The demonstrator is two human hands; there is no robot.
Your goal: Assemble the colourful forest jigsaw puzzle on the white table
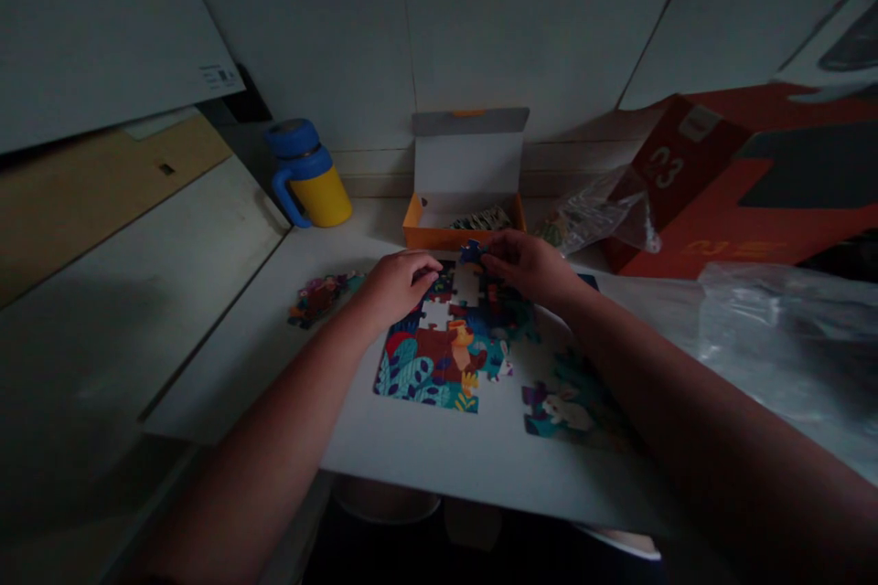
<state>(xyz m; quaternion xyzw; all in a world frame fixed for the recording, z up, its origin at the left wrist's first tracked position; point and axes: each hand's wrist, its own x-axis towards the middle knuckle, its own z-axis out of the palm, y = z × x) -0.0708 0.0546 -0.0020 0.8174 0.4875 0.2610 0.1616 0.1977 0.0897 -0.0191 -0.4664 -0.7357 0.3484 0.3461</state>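
A partly joined jigsaw puzzle [429,366] with a dog and blue plants lies flat on the white table. Between the fingertips of my right hand [528,263] is a dark blue puzzle piece [471,251], held above a gap at the puzzle's far edge. My left hand [404,281] rests over the upper left of the puzzle, fingers bent and thumb near the index finger; whether anything is under them is hidden. To the right, a joined section with a white rabbit [566,411] lies apart, partly covered by my right forearm. Loose puzzle pieces [319,297] lie left of my left hand.
An orange box [412,224] stands open at the back, with pieces inside. Behind left is a blue and yellow jug [322,187]. A clear plastic bag [610,215] lies before a large orange carton [713,192]; more plastic [788,338] is at right. Boards [137,228] lean at left.
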